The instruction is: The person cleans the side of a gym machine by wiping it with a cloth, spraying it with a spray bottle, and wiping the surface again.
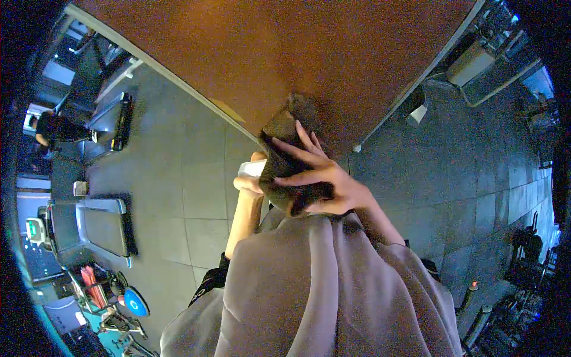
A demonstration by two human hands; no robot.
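A dark brown-grey cloth (pixel 288 140) is bunched in front of my body, its far end overlapping the brown panel (pixel 238 53) close to its near corner. My right hand (pixel 336 184) holds the cloth from the right, with fingers spread across its folds. To the left, my left hand (pixel 250 181) is closed around a small white object (pixel 253 169), right beside the cloth. Most of that object is hidden by my fingers and the cloth, so I cannot tell what kind it is.
Pale edging (pixel 172 74) borders the panel on both sides. At left, a person (pixel 56 128) is by a treadmill (pixel 110 128), with another treadmill (pixel 104 226) nearer. An exercise bike (pixel 122 321) stands lower left. Grey floor tiles (pixel 184 196) surround me; dark gym equipment (pixel 526 256) stands right.
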